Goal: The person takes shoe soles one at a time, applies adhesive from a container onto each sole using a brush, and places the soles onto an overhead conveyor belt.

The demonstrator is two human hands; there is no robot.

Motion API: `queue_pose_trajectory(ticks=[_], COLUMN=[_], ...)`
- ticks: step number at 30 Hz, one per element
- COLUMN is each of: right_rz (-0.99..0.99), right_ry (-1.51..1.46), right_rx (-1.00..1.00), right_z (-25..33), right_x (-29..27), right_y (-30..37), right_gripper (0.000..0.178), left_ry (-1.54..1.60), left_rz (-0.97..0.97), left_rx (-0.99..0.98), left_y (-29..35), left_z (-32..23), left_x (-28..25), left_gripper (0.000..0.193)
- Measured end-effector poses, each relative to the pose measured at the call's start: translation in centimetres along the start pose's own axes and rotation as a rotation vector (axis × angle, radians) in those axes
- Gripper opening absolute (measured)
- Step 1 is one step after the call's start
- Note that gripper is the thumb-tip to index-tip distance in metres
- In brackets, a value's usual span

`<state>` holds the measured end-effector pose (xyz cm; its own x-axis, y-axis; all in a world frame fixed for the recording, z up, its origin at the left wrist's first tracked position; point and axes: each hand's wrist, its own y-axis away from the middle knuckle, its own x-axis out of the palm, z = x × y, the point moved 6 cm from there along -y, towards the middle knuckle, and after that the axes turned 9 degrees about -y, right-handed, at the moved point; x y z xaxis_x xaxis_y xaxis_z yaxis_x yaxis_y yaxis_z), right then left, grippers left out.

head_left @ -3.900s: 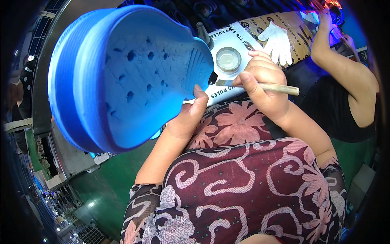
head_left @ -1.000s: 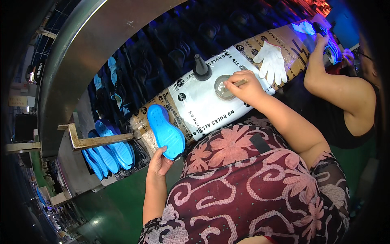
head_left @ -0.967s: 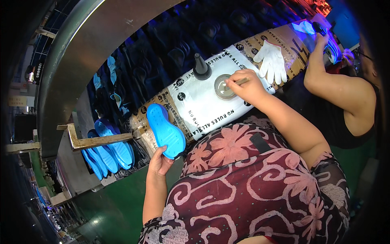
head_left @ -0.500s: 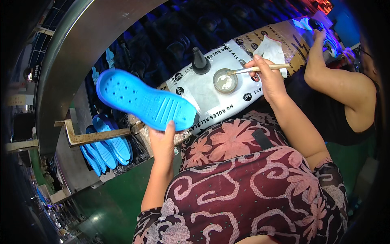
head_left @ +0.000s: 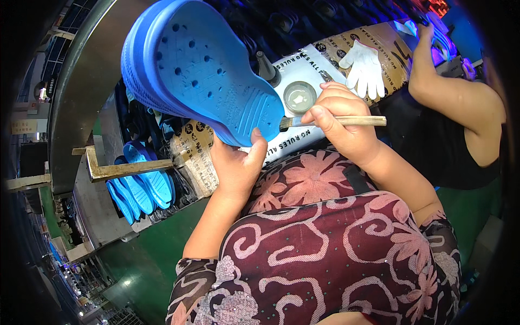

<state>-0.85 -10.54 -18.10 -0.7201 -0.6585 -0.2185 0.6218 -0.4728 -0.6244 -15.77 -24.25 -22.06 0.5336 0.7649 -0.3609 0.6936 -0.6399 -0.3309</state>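
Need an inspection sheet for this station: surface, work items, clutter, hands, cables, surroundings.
Surface: white printed sheet over brown wrapping.
Work items: blue sole, raised; brush, bristles at its edge, contact unclear; round dish with pale contents.
Clutter: white glove; dark conical object; more blue soles at left.
Hands: left hand holds the sole; right hand grips the brush.
Cables: nothing seen.
Surroundings: co-worker's arm at right; green floor.

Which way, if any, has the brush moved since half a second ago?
Yes: the brush has moved, its bristles going down and left in the picture, from over the jar to the edge of the sole.
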Motion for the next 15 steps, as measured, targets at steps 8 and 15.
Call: queue_pose_trajectory(ticks=[8, 15], right_rz=[0.085, 0.065], right_ry=[0.142, 0.111], right_rx=[-0.015, 0.019], right_z=[-0.66, -0.47], right_x=[0.69, 0.73], right_y=[0.42, -0.23], right_gripper=[0.022, 0.024], left_ry=[-0.031, -0.064], left_rz=[-0.015, -0.002], left_rx=[0.110, 0.151], left_y=[0.15, 0.15], left_z=[-0.24, -0.13], left_x=[-0.06, -0.17], left_gripper=[0.032, 0.030])
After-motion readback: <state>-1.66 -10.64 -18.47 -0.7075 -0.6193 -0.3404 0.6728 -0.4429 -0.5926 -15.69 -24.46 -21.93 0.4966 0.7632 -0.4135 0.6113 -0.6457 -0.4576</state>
